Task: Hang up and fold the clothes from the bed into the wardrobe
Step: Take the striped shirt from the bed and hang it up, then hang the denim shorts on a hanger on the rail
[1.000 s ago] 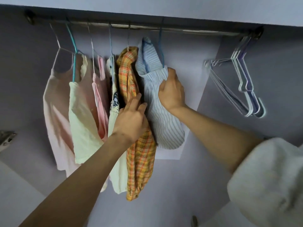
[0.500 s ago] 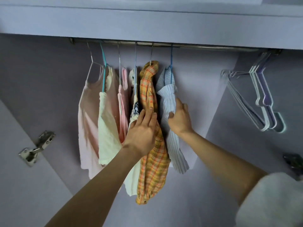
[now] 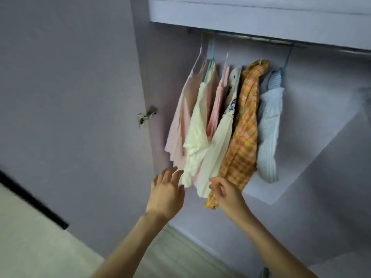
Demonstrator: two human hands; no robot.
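Lilac panels make up the wardrobe (image 3: 313, 149), its door (image 3: 70, 97) swung open at nine o'clock with a metal hinge (image 3: 147, 116) on the inner edge. Along the rail (image 3: 249, 37) at twelve o'clock hang six garments packed close together: a pale pink top (image 3: 180, 121) at the far left, then a cream top (image 3: 197, 135), a pink top (image 3: 217, 105) mostly hidden between its neighbours, a cream garment with a dark print (image 3: 218, 143), an orange plaid shirt (image 3: 244, 133), and a blue-and-white striped shirt (image 3: 269, 129) at the far right on a blue hanger (image 3: 285, 63). The striped shirt hangs a little apart from the plaid one near the rail.

At six o'clock of the clothes, both bare hands reach up. The left hand (image 3: 167, 194) has its fingers straight and loosely spread, palm facing right, tips just beside the lower hem of the cream top; whether it touches the cloth is unclear. The right hand (image 3: 225, 192) sits in front of the bottom corner of the orange plaid shirt, fingers loosely bent and slack, holding nothing that can be made out; it overlaps the hem, yet contact cannot be told. Pale wood-look floor (image 3: 172, 255) shows at six o'clock
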